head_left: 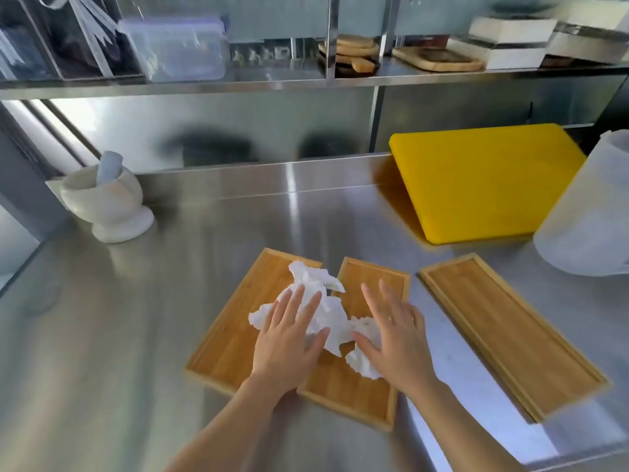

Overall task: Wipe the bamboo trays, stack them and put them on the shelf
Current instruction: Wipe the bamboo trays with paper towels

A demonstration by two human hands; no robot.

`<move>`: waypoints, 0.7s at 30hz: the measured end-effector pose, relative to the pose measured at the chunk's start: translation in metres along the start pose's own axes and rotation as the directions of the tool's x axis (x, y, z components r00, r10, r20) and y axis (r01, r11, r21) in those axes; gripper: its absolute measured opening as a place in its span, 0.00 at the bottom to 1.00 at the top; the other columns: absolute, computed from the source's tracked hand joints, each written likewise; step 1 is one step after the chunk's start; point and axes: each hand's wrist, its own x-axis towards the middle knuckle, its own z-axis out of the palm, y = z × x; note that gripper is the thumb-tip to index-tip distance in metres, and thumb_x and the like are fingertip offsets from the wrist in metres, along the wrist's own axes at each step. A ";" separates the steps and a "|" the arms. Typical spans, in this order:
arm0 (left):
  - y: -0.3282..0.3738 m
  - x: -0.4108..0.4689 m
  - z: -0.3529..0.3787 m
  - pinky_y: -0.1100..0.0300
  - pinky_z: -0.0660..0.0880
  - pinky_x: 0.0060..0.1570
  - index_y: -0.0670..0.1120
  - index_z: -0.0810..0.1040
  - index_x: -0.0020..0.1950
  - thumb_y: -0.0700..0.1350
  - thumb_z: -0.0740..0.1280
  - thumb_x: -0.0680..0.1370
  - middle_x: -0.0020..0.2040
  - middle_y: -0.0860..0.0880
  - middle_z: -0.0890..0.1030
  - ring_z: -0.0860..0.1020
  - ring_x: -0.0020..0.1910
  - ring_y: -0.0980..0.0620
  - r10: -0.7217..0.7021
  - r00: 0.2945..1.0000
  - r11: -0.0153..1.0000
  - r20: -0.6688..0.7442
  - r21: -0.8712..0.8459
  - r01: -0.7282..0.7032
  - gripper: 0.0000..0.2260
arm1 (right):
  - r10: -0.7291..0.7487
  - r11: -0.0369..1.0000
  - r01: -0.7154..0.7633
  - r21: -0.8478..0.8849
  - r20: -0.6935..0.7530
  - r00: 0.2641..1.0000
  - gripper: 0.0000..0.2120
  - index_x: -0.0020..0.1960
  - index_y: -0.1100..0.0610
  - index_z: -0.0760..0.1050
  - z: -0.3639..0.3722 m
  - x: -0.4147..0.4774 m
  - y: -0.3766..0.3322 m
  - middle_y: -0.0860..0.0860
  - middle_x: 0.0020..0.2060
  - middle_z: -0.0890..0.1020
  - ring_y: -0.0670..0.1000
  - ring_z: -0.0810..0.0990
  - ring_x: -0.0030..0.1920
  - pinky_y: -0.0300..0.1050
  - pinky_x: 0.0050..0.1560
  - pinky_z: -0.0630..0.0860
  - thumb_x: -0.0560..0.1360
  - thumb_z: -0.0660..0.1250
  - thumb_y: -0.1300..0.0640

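On the steel counter (pixel 170 335) three shallow rectangular bamboo trays lie flat: the left tray (pixel 221 335) and middle tray (pixel 350 386) touch at their long edges, and the right tray (pixel 510 332) sits apart. The left hand (pixel 289 338) and right hand (pixel 398 338), fingers spread and gripping nothing, press a crumpled white paper towel (pixel 323 301) flat across the first two. This looks like the wiping step; next the towel must reach the right tray, before stacking and lifting to the steel shelf (pixel 272 80) above.

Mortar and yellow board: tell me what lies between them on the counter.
Nothing: in the head view, bare steel counter runs from the mortar to the yellow board.
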 end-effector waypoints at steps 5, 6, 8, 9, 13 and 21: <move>-0.002 -0.001 0.017 0.55 0.39 0.74 0.60 0.49 0.74 0.58 0.51 0.79 0.79 0.52 0.45 0.41 0.77 0.49 0.088 0.984 0.988 0.155 0.110 -0.106 0.24 | 0.019 0.998 -0.012 -0.062 0.108 0.994 0.34 0.71 0.47 0.57 0.025 -0.018 0.008 0.51 0.71 0.68 0.54 0.68 0.70 0.53 0.68 0.64 0.71 0.47 0.31; -0.003 -0.002 0.021 0.54 0.41 0.75 0.59 0.52 0.74 0.57 0.52 0.80 0.79 0.52 0.47 0.42 0.77 0.49 0.096 0.979 0.988 0.181 0.105 -0.116 0.23 | 0.019 0.999 -0.015 -0.030 0.158 0.987 0.34 0.72 0.46 0.55 0.028 -0.019 0.010 0.49 0.72 0.65 0.52 0.63 0.72 0.51 0.71 0.58 0.71 0.46 0.31; -0.006 -0.002 0.024 0.55 0.44 0.75 0.58 0.59 0.73 0.53 0.53 0.80 0.78 0.52 0.53 0.47 0.77 0.51 0.122 0.973 0.984 0.196 0.104 -0.144 0.20 | 0.021 0.999 -0.016 -0.028 0.166 0.986 0.34 0.70 0.48 0.61 0.028 -0.022 0.012 0.47 0.70 0.69 0.50 0.66 0.70 0.49 0.71 0.58 0.71 0.43 0.32; -0.007 -0.002 0.025 0.56 0.47 0.75 0.56 0.63 0.71 0.51 0.53 0.81 0.77 0.52 0.58 0.52 0.77 0.51 0.131 0.974 0.983 0.186 0.104 -0.153 0.18 | 0.020 0.999 -0.015 -0.032 0.157 0.987 0.32 0.66 0.50 0.67 0.028 -0.023 0.011 0.48 0.65 0.75 0.50 0.72 0.66 0.50 0.67 0.65 0.73 0.45 0.33; -0.006 0.000 0.021 0.58 0.59 0.69 0.48 0.72 0.63 0.45 0.55 0.81 0.67 0.50 0.72 0.69 0.67 0.50 0.119 0.985 0.990 0.121 0.067 -0.128 0.13 | -0.024 1.000 0.024 0.012 0.037 0.999 0.09 0.49 0.54 0.78 0.030 -0.019 0.015 0.49 0.44 0.85 0.52 0.84 0.44 0.49 0.47 0.79 0.70 0.64 0.54; -0.005 0.007 0.000 0.70 0.66 0.35 0.43 0.73 0.49 0.50 0.61 0.78 0.51 0.51 0.73 0.73 0.42 0.54 -0.177 0.984 0.929 0.010 -0.328 0.170 0.10 | 0.141 0.975 -0.123 0.185 -0.091 0.986 0.10 0.54 0.62 0.77 0.013 -0.004 0.014 0.59 0.47 0.84 0.61 0.82 0.46 0.51 0.45 0.77 0.73 0.66 0.65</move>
